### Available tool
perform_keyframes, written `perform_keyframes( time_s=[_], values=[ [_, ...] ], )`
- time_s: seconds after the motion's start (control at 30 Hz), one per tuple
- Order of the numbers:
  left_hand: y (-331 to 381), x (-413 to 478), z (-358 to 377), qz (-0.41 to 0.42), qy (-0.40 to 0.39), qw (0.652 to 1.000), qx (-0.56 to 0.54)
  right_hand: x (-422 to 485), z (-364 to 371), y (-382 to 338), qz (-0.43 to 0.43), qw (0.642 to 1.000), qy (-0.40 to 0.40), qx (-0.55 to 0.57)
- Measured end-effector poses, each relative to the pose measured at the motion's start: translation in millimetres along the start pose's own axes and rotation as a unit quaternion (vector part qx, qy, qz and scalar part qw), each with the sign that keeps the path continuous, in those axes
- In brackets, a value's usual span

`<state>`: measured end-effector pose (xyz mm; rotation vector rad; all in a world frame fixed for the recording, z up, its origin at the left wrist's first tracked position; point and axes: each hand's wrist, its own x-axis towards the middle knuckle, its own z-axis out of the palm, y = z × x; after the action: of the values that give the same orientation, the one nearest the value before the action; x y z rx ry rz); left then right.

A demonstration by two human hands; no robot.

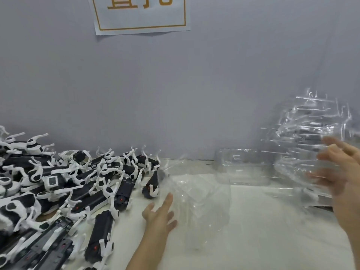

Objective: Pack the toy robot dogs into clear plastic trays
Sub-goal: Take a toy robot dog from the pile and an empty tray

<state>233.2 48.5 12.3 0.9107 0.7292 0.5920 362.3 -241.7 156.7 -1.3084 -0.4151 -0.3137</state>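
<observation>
Many toy robot dogs (pixel 68 188), black and white, lie in a loose pile on the left part of the white table (pixel 263 230), and the pile reaches back to the grey wall (pixel 194 84). They point in mixed directions and many have the white legs sticking upward. The nearest dog (pixel 102 230) at the pile's right edge lies with its long black body running from the near side toward the wall, the far end leaning a little to the right; which end is the head I cannot tell. The left hand (pixel 159 215) is just right of this dog, low over the table, with the fingers straight and a little apart, holding nothing; the fingertips are at the left edge of a clear tray (pixel 200 201) in the middle of the table. This tray is hard to read, but it seems to stretch from the near side toward the wall. A second tray (pixel 243 166) lies at the wall with its long side running left to right. The right hand (pixel 342 172) is blurred, the fingers spread and straight, in front of a tall stack of clear trays (pixel 307 137) at the right; if it touches the stack I cannot tell. A paper sign (pixel 139 14) hangs on the wall above.
</observation>
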Motion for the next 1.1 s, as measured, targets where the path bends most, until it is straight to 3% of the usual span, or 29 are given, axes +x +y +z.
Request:
perform_keyframes(
  time_s=[0.07,0.13,0.2,0.3,0.37,0.43,0.47,0.5,0.9,1.1],
  values=[
    [1,-6,-1,0.058,0.054,0.991,0.106,-16,4,15,0.03,0.999,-0.021,0.002],
    [8,-13,-1,0.168,0.061,0.966,0.189,-12,9,6,0.023,0.999,0.034,0.008],
    [10,-20,0,0.282,-0.003,0.931,0.232,-14,3,11,0.01,0.999,0.024,0.026],
    [15,-24,-1,0.369,-0.097,0.864,0.329,-11,7,2,0.012,0.998,0.048,0.039],
    [15,-15,3,0.424,-0.143,0.762,0.469,-11,4,4,0.006,0.997,0.039,0.061],
    [12,-4,10,0.431,-0.175,0.611,0.641,-9,5,4,0.001,0.997,0.059,0.05],
    [7,1,13,0.414,-0.183,0.553,0.699,-9,5,5,-0.002,0.997,0.051,0.059],
    [1,7,15,0.395,-0.177,0.527,0.732,-10,5,4,-0.002,0.996,0.052,0.067],
    [-17,75,93,0.289,0.014,0.554,0.781,-13,8,0,0.01,0.997,0.044,0.061],
    [-11,110,121,0.275,-0.014,0.605,0.747,-17,13,4,-0.002,0.997,0.014,0.076]
  ],
)
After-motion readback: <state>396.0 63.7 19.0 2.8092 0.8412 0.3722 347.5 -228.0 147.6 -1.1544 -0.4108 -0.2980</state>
